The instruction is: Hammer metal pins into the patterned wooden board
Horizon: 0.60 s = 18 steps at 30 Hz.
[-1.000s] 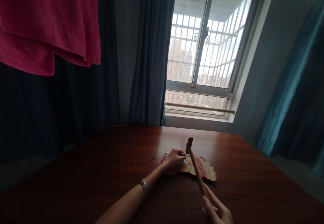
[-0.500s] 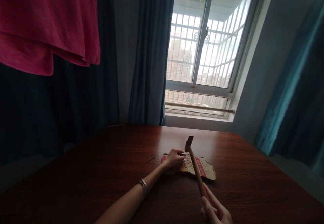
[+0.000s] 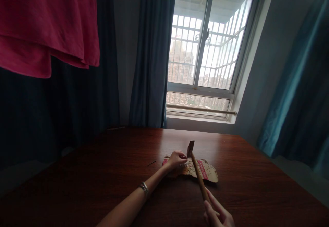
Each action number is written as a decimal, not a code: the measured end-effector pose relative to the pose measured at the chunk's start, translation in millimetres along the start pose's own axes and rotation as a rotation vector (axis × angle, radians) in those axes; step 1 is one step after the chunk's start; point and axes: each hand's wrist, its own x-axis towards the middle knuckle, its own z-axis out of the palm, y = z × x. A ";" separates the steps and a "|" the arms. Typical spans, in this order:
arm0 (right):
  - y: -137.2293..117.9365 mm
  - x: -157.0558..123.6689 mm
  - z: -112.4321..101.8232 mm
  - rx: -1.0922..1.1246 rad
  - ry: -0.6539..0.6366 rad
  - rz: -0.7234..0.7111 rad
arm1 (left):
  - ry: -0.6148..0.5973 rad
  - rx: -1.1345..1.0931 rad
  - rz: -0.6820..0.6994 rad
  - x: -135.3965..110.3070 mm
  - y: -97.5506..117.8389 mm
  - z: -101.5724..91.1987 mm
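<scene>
My right hand (image 3: 218,216) grips the wooden handle of a hammer (image 3: 196,172) at the bottom edge of the view. The hammer's dark head (image 3: 190,148) is raised just right of my left hand (image 3: 176,160). That hand rests on a flat tan piece with red bands and many small dots (image 3: 203,170), its fingers pinched on something small I cannot make out. A bracelet (image 3: 144,187) is on my left wrist. The piece lies on a dark wooden table (image 3: 102,186).
A thin dark stick, perhaps a nail (image 3: 151,163), lies on the table left of the piece. Behind the table are a barred window (image 3: 203,55), blue curtains (image 3: 150,55) and a red cloth (image 3: 46,25) hanging at upper left.
The hammer head rose slightly, then dropped closer to my left hand's fingers. The view shifted a little to the right. My left hand stayed on the piece.
</scene>
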 end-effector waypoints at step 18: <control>5.2 0.3 -2.6 0.005 0.017 -0.001 | -0.005 0.029 -0.014 2.0 -4.1 2.2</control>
